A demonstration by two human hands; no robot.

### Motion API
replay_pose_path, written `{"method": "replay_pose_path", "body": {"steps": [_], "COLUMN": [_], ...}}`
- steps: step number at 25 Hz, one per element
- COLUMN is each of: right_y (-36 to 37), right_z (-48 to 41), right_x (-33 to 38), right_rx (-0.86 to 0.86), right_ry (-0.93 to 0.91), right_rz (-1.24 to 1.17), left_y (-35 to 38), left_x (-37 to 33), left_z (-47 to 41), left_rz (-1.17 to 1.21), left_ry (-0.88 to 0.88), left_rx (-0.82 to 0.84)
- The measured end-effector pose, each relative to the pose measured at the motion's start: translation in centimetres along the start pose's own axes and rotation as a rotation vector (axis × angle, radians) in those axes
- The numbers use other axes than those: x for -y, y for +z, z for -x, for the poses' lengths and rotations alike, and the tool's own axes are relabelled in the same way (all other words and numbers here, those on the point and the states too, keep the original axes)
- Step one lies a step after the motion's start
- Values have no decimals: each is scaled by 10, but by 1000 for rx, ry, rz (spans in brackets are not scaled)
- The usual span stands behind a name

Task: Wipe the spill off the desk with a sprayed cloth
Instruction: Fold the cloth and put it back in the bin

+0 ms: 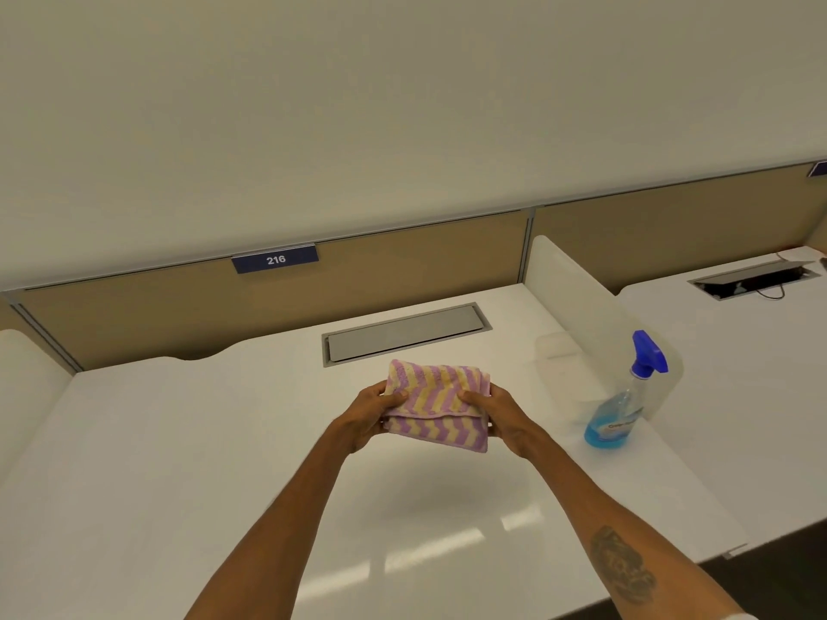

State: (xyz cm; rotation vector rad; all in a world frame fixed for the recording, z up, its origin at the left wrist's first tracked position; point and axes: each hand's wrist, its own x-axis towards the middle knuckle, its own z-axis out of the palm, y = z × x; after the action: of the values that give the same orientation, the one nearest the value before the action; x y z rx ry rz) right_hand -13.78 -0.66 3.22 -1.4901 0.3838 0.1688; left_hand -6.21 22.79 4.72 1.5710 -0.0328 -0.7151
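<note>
A folded cloth with purple and yellow zigzag stripes is held up above the middle of the white desk. My left hand grips its left edge and my right hand grips its right edge, thumbs on top. A clear spray bottle with blue liquid and a blue trigger head stands upright on the desk to the right of my right hand, apart from it. No spill shows on the glossy desk surface.
A grey cable hatch lies flush in the desk behind the cloth. A white translucent divider stands at the right, a brown back panel with a label 216 behind. A neighbouring desk lies beyond the divider.
</note>
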Motion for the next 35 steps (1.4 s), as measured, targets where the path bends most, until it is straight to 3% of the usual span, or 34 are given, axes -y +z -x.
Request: {"method": "replay_pose_path", "body": {"steps": [7,14,21,25,35], "right_y": [-14,-22,-39,-59,-133], "right_z": [-24,-47,-57,-73,-118], "right_x": [3,11,19,26,48], "right_rx": [-58,-349,-645,-806,-1053], "right_ry": [35,17,-84,-95,19], "right_rz": [-26,82,253,467,636], "left_y": [18,31,65,96,186], "left_x": [-3,-13,-10,-15,-50], "left_z": [-31,-73,-113,-131,-192], "left_rz": [-48,-111,-229,-253,-237], "left_ry": [14,-6,94,153,136], "left_rx": [-55,-3,-104,-90,-154]}}
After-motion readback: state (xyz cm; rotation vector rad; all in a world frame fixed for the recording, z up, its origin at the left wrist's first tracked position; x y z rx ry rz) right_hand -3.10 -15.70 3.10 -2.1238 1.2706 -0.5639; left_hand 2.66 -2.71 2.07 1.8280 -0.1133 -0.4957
